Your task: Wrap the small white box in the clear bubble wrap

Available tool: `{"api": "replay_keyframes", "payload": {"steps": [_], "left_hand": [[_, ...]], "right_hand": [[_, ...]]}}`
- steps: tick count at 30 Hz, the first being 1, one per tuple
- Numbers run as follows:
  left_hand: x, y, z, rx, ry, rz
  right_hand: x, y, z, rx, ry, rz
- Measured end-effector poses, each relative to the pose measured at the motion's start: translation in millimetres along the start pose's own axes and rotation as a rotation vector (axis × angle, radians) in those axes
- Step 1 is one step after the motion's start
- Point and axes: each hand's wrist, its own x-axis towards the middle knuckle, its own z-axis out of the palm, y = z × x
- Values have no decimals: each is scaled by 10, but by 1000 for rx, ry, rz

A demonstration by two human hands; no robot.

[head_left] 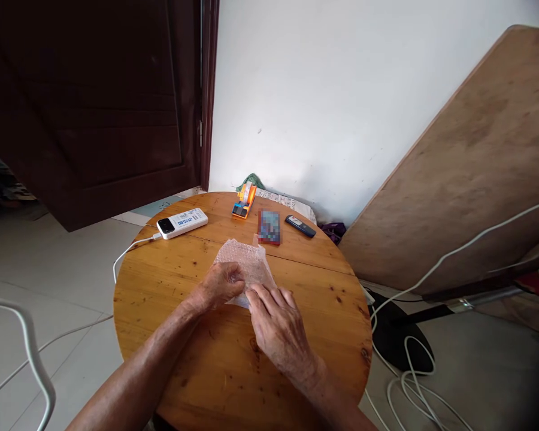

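A sheet or pouch of clear bubble wrap (238, 251) lies on the round wooden table in front of me. My left hand (222, 281) is closed on its left side, with thumb and fingers pinched together. Over the near right part bends my right hand (276, 317), fingers side by side and gripping the wrap; its thumb is hidden underneath. The fingertips of both hands almost meet. Whether anything lies inside the wrap I cannot make out. Just beyond its far edge is a small red-edged box or packet (269, 227) whose face is blurred.
On the round table (323, 317) stand an orange tape dispenser (245, 200), a white power bank (182, 223) with a cable plugged in, and a dark-handled cutter-like object (300, 226). A dark door (130, 120) is at left, a leaning board (467, 161) at right. Cables (415, 383) lie on the floor.
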Motion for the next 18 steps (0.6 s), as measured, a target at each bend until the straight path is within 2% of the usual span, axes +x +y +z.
{"api": "replay_keyframes", "payload": {"steps": [4,10,14,18], "left_hand": [[15,-8,4,-13,0,-9],[19,-8,0,-79,-9,-37],[-5,-46,-82,2,30,-74],[-15,-78,-208,-28,-27,-95]], "right_hand": [[6,25,67,14,-62,43],[-9,147,179,106,-69,42],[-13,160,237,179,-47,46],[-24,142,234,173,-53,41]]}}
